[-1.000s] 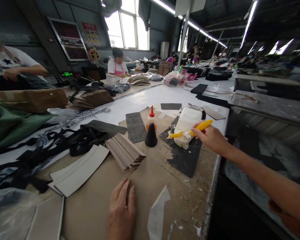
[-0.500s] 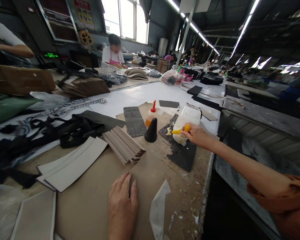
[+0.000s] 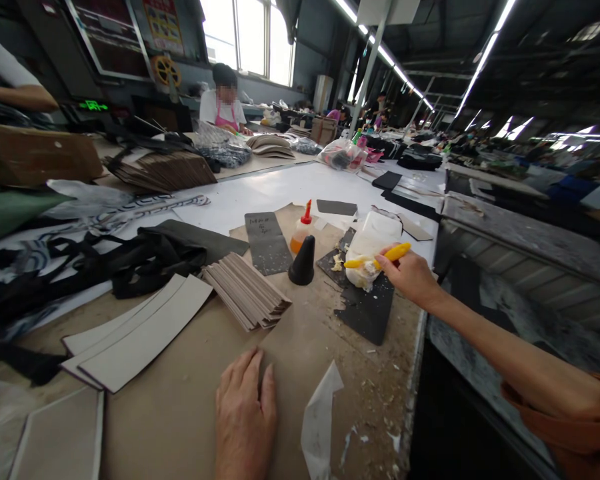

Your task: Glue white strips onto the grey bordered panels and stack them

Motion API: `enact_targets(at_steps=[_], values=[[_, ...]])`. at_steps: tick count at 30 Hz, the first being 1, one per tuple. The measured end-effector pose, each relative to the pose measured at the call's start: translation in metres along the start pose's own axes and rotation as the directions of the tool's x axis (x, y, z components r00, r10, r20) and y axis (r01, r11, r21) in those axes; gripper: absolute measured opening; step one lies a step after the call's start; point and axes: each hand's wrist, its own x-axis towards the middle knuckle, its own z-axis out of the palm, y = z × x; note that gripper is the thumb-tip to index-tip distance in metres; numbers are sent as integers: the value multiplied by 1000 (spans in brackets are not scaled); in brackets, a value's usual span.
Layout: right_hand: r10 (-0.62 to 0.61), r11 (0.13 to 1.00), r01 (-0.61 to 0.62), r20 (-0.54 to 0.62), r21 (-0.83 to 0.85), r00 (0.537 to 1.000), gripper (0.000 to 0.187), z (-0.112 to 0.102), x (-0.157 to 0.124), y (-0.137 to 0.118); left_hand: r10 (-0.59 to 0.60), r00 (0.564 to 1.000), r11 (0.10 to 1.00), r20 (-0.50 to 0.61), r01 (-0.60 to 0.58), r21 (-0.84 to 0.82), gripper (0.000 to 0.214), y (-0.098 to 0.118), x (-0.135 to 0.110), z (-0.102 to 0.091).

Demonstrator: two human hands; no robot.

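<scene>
My right hand reaches out over the bench and grips a yellow brush handle. The brush's front end rests at a white glue tub that stands on a black sheet. My left hand lies flat on a brown cardboard piece near the front edge, fingers stretched out, holding nothing. A black cone and an orange glue bottle with a red tip stand just left of the tub.
A fanned stack of brown card strips, grey card strips and black straps lie to the left. A white paper scrap sits by my left hand. The bench edge drops off at right. Other people work at the far tables.
My right hand dipped the yellow brush into the tub, then lifted and tilted it so more of the handle shows. The left hand stayed flat in place. The view shifted slightly.
</scene>
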Motion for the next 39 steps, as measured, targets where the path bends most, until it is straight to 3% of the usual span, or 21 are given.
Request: enact_targets(at_steps=[6,11,17,24,27,31,34,36,37,39], values=[[-20,1000,20,-22,23,1000,21,-16,2,-6,48,998,999,-33,-47,25,33,-5,-2,3],[-70,998,71,120,2,990,21,-4,6,7,171,985,981,-13,-169,92,29,-19,-4,6],[-87,996,76,317,48,944,14,15,10,21,255,967,959,13,-255,126,30,-27,-5,6],[-214,974,180,314,134,925,18,-2,11,14,242,970,965,16,-242,101,29,-27,-5,7],[-330,943,294,328,157,885,18,-8,7,9,241,971,966,-5,-239,96,28,-21,-3,5],[-427,903,381,337,196,839,18,-14,-1,-1,132,990,990,-46,-129,64,27,-6,-1,2],[-307,949,265,303,173,902,16,-18,-3,-6,46,999,999,-25,-46,30,25,1,-1,0],[-69,994,43,267,102,961,12,-18,-1,-4,4,1000,1000,-9,-3,15,25,1,-2,0],[80,990,-106,244,93,966,11,-18,1,-2,-5,1000,1000,1,5,10,25,1,-2,0],[364,894,-401,199,198,910,11,-14,3,6,-4,1000,1000,15,4,-1,24,-1,-2,0]])
